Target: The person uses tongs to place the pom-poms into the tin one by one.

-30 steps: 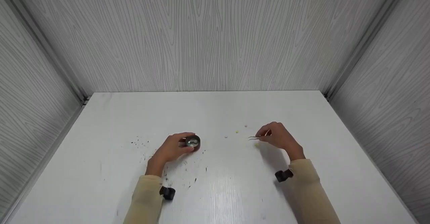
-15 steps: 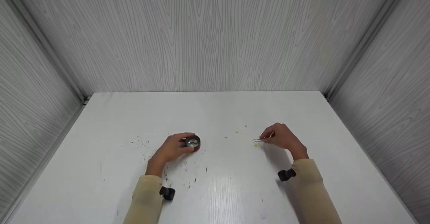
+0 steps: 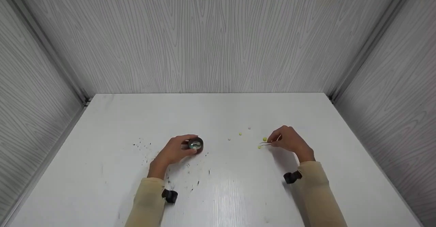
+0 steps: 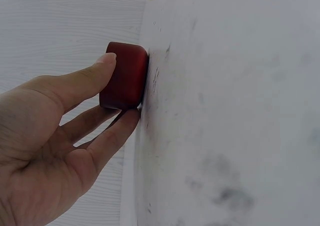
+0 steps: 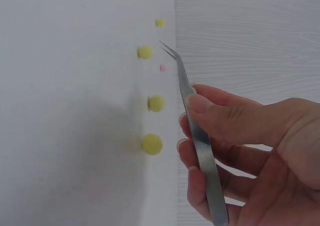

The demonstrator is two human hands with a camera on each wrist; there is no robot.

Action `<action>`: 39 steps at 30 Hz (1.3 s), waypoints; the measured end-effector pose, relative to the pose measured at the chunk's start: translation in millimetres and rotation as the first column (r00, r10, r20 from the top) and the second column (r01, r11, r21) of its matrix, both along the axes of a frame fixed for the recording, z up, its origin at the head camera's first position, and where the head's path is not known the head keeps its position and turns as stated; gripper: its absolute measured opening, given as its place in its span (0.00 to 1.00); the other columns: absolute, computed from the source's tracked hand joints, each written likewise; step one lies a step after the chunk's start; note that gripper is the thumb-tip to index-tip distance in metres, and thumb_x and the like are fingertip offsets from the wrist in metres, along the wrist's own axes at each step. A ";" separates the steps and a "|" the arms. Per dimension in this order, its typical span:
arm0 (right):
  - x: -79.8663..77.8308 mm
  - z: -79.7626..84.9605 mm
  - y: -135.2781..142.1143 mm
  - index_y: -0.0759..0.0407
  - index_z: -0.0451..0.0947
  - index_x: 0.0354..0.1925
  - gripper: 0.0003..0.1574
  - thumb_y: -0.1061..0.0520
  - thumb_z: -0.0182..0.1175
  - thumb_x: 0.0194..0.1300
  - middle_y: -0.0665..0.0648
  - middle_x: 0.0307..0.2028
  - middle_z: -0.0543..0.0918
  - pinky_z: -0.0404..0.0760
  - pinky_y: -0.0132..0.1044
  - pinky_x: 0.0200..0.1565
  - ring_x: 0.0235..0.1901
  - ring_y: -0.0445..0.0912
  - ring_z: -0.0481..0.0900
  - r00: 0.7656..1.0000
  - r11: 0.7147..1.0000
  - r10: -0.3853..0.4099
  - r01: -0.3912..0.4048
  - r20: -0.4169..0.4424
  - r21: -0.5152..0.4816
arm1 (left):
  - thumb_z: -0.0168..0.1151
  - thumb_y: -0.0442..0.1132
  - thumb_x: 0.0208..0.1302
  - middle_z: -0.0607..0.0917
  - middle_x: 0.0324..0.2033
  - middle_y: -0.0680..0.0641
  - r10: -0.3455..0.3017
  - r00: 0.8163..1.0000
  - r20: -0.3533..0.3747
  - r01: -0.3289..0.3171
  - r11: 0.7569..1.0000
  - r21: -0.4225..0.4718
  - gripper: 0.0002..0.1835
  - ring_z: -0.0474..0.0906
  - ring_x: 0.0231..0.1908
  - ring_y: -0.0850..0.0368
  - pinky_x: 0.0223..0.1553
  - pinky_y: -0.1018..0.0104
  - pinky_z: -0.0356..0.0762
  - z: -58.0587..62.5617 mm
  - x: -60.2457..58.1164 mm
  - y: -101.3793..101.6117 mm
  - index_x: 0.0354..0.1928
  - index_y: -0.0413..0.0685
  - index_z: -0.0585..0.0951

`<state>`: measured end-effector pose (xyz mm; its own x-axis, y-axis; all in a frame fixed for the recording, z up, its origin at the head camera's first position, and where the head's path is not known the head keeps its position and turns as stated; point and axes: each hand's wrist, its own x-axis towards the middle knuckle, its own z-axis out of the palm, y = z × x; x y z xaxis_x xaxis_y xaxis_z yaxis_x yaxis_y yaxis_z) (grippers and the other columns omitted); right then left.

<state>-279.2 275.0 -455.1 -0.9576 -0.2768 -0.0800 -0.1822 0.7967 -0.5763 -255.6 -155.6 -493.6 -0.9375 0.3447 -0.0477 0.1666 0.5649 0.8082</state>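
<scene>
In the head view my left hand point(image 3: 173, 149) holds a small round cup point(image 3: 196, 144) with a shiny inside, thumb on one side and fingers on the other. The left wrist view shows the outer wall of this cup point(image 4: 125, 75) as dark red. My right hand point(image 3: 289, 140) pinches metal tweezers point(image 5: 202, 141) with a bent tip; the two points stand slightly apart with nothing between them. Near that tip lie several small yellow balls point(image 5: 156, 103) and a pink one point(image 5: 163, 68). One yellow ball point(image 3: 259, 147) is just beside the tweezers in the head view.
Another yellow ball point(image 3: 240, 134) and two pale ones point(image 3: 229, 139) lie between the hands. Dark specks point(image 3: 141, 144) are scattered on the white table point(image 3: 218, 111) around the left hand. Grey wood-grain panels point(image 3: 204, 39) enclose the back and both sides.
My right hand has shifted right and slightly toward the front with the tweezers, bringing a yellow ball beyond them into sight. The left hand and its cup have stayed put.
</scene>
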 end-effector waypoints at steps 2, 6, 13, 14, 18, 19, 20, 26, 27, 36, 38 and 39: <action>-0.1 -0.9 0.5 0.57 0.92 0.39 0.07 0.66 0.71 0.63 0.58 0.41 0.91 0.80 0.34 0.38 0.37 0.46 0.82 1.000 1.000 -0.004 0.004 0.002 0.003 | 0.67 0.35 0.70 0.76 0.68 0.33 0.001 1.000 -0.001 -0.001 1.000 -0.003 0.29 0.75 0.67 0.33 0.68 0.40 0.74 0.1 0.0 -0.2 0.71 0.46 0.75; -0.4 -2.4 1.4 0.58 0.92 0.39 0.07 0.66 0.70 0.63 0.60 0.41 0.90 0.82 0.37 0.39 0.38 0.48 0.83 1.000 1.000 0.001 -0.001 0.002 -0.006 | 0.67 0.34 0.70 0.76 0.68 0.33 0.006 1.000 -0.001 -0.006 1.000 -0.001 0.29 0.75 0.67 0.33 0.68 0.40 0.74 0.0 0.0 -0.6 0.71 0.46 0.75; -1.2 -2.7 1.9 0.59 0.92 0.39 0.08 0.67 0.70 0.63 0.60 0.39 0.90 0.82 0.38 0.39 0.38 0.48 0.83 1.000 1.000 0.016 -0.016 0.010 0.001 | 0.67 0.34 0.70 0.76 0.68 0.33 0.004 1.000 -0.002 -0.004 1.000 -0.001 0.28 0.76 0.67 0.33 0.68 0.41 0.75 -0.5 0.4 -0.4 0.71 0.46 0.75; -1.2 -2.6 1.8 0.59 0.92 0.39 0.08 0.67 0.70 0.63 0.59 0.38 0.90 0.82 0.37 0.39 0.38 0.48 0.83 1.000 1.000 0.018 -0.018 0.008 0.005 | 0.67 0.34 0.70 0.76 0.68 0.33 0.004 1.000 -0.002 -0.004 1.000 0.000 0.28 0.76 0.67 0.33 0.68 0.41 0.75 -0.3 0.6 -0.4 0.71 0.46 0.75; -0.8 -2.4 1.9 0.59 0.92 0.38 0.08 0.67 0.70 0.62 0.60 0.38 0.90 0.80 0.35 0.38 0.38 0.48 0.83 1.000 1.000 0.023 -0.023 0.002 0.011 | 0.67 0.34 0.70 0.77 0.68 0.33 0.000 1.000 -0.009 0.000 1.000 0.006 0.28 0.76 0.66 0.33 0.67 0.41 0.76 0.7 1.8 0.3 0.71 0.45 0.75; -0.6 -2.3 2.0 0.59 0.92 0.38 0.08 0.67 0.70 0.62 0.60 0.38 0.90 0.80 0.35 0.38 0.38 0.48 0.83 1.000 1.000 0.024 -0.024 0.001 0.012 | 0.67 0.34 0.70 0.77 0.68 0.33 -0.001 1.000 -0.010 0.001 1.000 0.007 0.28 0.76 0.66 0.33 0.67 0.41 0.76 1.0 2.0 0.5 0.71 0.45 0.75; -0.4 -2.3 2.1 0.59 0.92 0.39 0.08 0.67 0.70 0.62 0.60 0.38 0.90 0.80 0.35 0.38 0.38 0.48 0.83 1.000 1.000 0.023 -0.023 0.000 0.013 | 0.67 0.34 0.70 0.77 0.68 0.33 0.002 1.000 -0.009 -0.001 1.000 0.010 0.28 0.76 0.66 0.33 0.67 0.41 0.75 1.2 2.0 0.5 0.71 0.45 0.75; -1.8 -3.1 4.2 0.59 0.92 0.39 0.08 0.66 0.70 0.63 0.60 0.41 0.91 0.81 0.35 0.38 0.39 0.48 0.84 1.000 1.000 0.011 -0.011 0.005 0.001 | 0.68 0.34 0.69 0.76 0.69 0.35 0.017 1.000 -0.002 -0.017 1.000 0.009 0.29 0.76 0.67 0.34 0.68 0.42 0.75 2.3 1.6 1.9 0.71 0.47 0.75; -2.3 -3.3 4.4 0.59 0.92 0.39 0.07 0.66 0.70 0.63 0.61 0.42 0.91 0.80 0.35 0.38 0.38 0.48 0.84 1.000 1.000 0.010 -0.010 0.006 -0.004 | 0.68 0.34 0.69 0.76 0.69 0.35 0.019 1.000 -0.002 -0.019 1.000 0.007 0.29 0.76 0.67 0.34 0.68 0.42 0.75 2.4 1.5 2.0 0.71 0.47 0.75; -2.2 -3.1 0.7 0.58 0.93 0.38 0.07 0.67 0.70 0.63 0.61 0.43 0.91 0.79 0.33 0.36 0.35 0.45 0.82 1.000 1.000 0.012 -0.013 -0.025 -0.015 | 0.68 0.35 0.69 0.77 0.68 0.34 0.009 1.000 -0.026 -0.009 1.000 -0.022 0.29 0.76 0.66 0.34 0.68 0.41 0.75 -1.3 0.7 0.6 0.71 0.46 0.75; -1.7 -2.9 -1.0 0.58 0.93 0.37 0.08 0.67 0.70 0.62 0.61 0.42 0.91 0.79 0.33 0.36 0.36 0.45 0.81 0.999 1.000 0.010 -0.010 -0.035 -0.016 | 0.68 0.35 0.69 0.77 0.68 0.35 0.016 1.000 -0.013 -0.016 1.000 -0.012 0.29 0.76 0.67 0.34 0.69 0.41 0.74 -0.8 1.3 1.0 0.71 0.47 0.75; -1.5 -2.7 -1.7 0.58 0.93 0.37 0.08 0.67 0.71 0.62 0.61 0.42 0.91 0.78 0.33 0.36 0.36 0.45 0.81 0.999 1.000 0.013 -0.014 -0.043 -0.016 | 0.68 0.35 0.69 0.77 0.68 0.35 0.015 1.000 -0.012 -0.015 1.000 -0.010 0.29 0.76 0.67 0.34 0.69 0.41 0.74 -0.6 1.7 1.1 0.71 0.47 0.75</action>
